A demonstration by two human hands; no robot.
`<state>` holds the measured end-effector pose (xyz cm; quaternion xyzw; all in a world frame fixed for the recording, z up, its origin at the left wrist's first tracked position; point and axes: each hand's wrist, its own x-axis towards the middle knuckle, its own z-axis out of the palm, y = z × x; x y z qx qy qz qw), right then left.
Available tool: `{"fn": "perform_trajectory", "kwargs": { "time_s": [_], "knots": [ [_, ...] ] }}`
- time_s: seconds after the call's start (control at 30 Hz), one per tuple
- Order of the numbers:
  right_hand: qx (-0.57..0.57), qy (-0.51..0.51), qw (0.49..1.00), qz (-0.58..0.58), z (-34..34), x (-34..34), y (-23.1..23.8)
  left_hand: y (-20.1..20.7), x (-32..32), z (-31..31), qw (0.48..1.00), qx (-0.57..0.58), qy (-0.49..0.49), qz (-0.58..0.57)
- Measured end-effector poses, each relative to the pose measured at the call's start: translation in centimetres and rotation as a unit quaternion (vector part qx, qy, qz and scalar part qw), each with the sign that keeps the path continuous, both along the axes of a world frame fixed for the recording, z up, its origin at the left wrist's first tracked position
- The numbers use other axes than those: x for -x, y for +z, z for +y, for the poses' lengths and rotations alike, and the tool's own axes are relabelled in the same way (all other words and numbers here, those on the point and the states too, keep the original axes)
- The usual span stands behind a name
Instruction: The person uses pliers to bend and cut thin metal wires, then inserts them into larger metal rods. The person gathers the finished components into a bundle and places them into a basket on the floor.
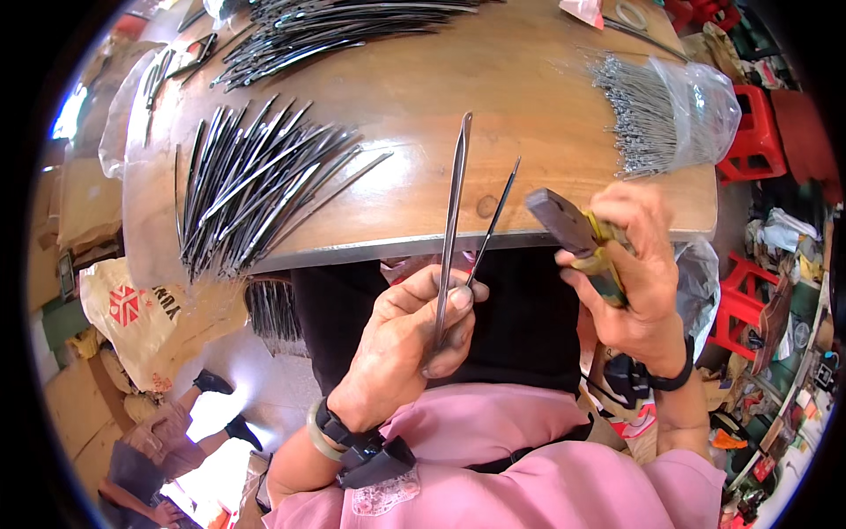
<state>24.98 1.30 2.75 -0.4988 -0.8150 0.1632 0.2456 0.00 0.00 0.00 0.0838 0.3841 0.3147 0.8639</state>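
In front of the table edge, my left hand [410, 322] is closed around a long, narrow dark metal strip [454, 194], which points up and away. A thinner dark rod with a pointed tip [499, 212] slants up to the right from the same fingers. To the right, my right hand [639, 273] grips a pair of pliers [564, 222] with yellow-and-dark handles. Their grey jaws point up and left toward the rod, apart from it. On the table's left lies a loose pile of similar dark strips [256, 189], some past the front edge.
The wooden table [511, 79] bears another heap of dark strips [335, 35] at the back. A clear bag [705, 115] of thin grey wire pieces lies at the right. Red stools [753, 132] stand beyond; a printed paper sack [159, 322] and a seated person [154, 450] are at left.
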Motion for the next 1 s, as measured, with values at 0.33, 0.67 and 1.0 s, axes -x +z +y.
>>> {"fn": "perform_trajectory", "kwargs": {
  "time_s": [0.33, 0.67, 1.0],
  "knots": [
    [0.23, 0.087, 0.961, 0.124, -1.8, 1.1, 0.3, 2.8, -0.4, -1.1, 0.96, -0.198, 0.015, 0.196],
    [0.246, 0.113, 0.953, 0.138, -0.5, 1.9, -0.5, 1.1, 0.1, -0.4, 0.975, -0.141, 0.033, 0.169],
    [0.209, 0.127, 0.967, 0.068, -1.3, 3.4, -2.0, -0.7, 0.6, -0.5, 0.964, -0.167, 0.034, 0.205]
  ]
}}
